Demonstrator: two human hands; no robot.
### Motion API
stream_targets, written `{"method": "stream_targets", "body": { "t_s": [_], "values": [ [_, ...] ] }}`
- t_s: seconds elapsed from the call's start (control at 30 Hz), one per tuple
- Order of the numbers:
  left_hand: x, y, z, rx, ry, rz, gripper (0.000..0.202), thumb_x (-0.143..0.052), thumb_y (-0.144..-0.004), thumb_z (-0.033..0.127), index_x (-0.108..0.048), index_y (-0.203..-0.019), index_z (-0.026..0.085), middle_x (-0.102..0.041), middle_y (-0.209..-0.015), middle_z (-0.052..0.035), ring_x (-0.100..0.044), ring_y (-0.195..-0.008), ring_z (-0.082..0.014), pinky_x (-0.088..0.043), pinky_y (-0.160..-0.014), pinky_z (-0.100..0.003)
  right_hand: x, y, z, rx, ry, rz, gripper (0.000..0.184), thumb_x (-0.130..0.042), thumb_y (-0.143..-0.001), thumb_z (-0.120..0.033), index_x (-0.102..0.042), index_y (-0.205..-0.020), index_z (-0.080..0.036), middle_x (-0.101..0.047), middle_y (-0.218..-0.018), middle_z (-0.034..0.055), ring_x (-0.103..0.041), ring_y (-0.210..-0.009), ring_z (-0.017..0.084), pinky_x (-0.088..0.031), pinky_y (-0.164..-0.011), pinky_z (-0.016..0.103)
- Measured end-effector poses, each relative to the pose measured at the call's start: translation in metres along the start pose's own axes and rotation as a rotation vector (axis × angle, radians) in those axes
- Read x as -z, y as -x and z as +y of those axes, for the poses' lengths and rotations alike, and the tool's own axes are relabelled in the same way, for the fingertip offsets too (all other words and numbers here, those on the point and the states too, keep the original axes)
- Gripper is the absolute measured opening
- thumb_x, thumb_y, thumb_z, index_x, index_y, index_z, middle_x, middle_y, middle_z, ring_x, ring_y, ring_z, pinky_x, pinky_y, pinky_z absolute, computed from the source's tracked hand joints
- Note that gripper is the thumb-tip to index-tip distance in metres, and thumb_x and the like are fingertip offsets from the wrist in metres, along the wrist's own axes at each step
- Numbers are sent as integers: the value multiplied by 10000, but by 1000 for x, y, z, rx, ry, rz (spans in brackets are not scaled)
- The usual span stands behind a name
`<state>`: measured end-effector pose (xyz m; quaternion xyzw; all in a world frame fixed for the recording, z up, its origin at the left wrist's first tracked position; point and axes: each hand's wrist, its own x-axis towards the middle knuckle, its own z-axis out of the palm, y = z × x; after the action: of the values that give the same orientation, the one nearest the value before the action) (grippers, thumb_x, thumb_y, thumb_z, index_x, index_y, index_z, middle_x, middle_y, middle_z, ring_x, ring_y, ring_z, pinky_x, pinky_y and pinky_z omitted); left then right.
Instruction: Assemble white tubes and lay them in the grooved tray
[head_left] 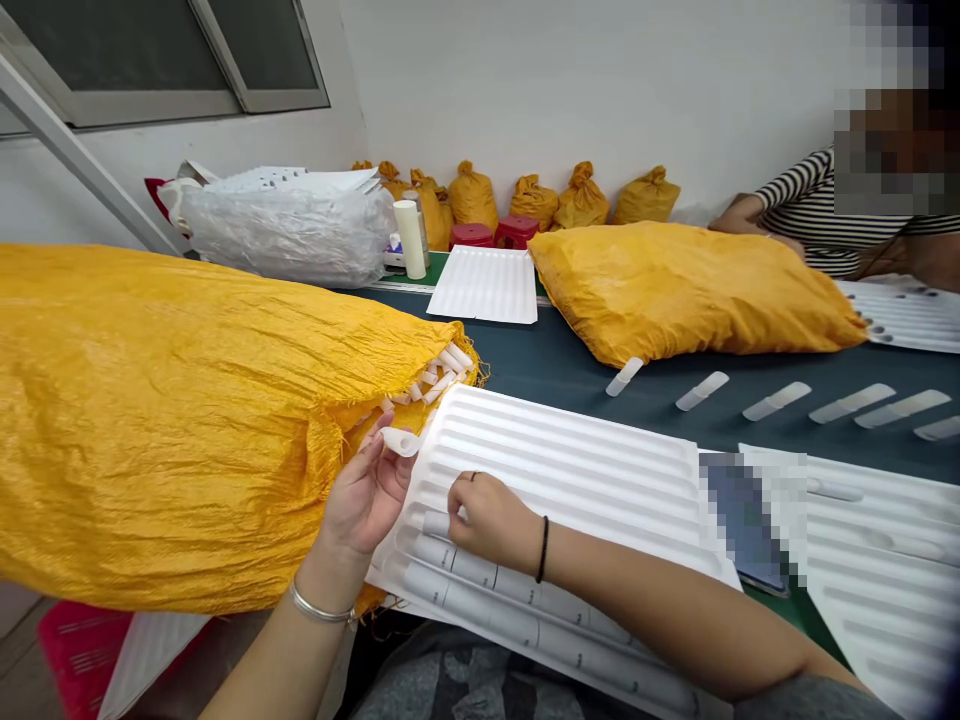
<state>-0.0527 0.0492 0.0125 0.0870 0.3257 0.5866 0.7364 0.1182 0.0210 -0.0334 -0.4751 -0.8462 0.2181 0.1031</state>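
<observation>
A white ribbed plastic tray lies in front of me on the dark green table. Several long white tubes fill its nearest grooves. My right hand rests on the tray's left end, fingers curled over the end of a tube. My left hand is beside the tray's left edge and pinches a small white tube piece. Just left of it is the open mouth of a big yellow woven sack, with several small white tubes spilling out.
A second yellow sack lies across the table, with several loose tubes in a row before it. More trays sit at right and far back. A person in a striped top works at far right. Tied yellow bags line the wall.
</observation>
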Motion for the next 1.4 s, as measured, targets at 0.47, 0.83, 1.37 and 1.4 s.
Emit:
{"method": "stream_targets", "body": {
  "t_s": [0.47,0.83,1.37,1.4],
  "values": [
    [9,7,3,-107,-32,-31,271,-412,-893,45,-625,-1018,156,-690,-878,-52,-667,-780,-99,-572,-706,-179,15,-5,-9,-97,-330,52,258,-582,-770,-272,-561,-977,-120,-640,-895,104,-608,-779,197,-493,-688,323],
    [17,25,-11,-338,-778,-231,285,-763,-706,260,-622,-933,161,-659,-706,-3,-625,-635,-95,-515,-620,-174,89,28,19,212,-406,481,278,-548,-873,-220,-602,-1144,-202,-636,-1086,96,-586,-932,180,-488,-725,300],
    [0,32,-19,-88,-1058,-443,227,-602,-822,388,-616,-879,169,-571,-649,6,-470,-503,-85,-357,-446,-173,98,51,21,327,-239,318,310,-444,-929,-193,-521,-1227,-222,-610,-1123,98,-567,-1069,189,-468,-922,360],
    [-2,34,-20,-160,-1115,-466,211,-602,-825,368,-633,-905,175,-591,-685,-5,-499,-549,-100,-386,-484,-185,97,51,22,315,-226,319,310,-456,-927,-207,-512,-1231,-223,-615,-1118,94,-573,-1052,186,-471,-909,350]
  ]
}}
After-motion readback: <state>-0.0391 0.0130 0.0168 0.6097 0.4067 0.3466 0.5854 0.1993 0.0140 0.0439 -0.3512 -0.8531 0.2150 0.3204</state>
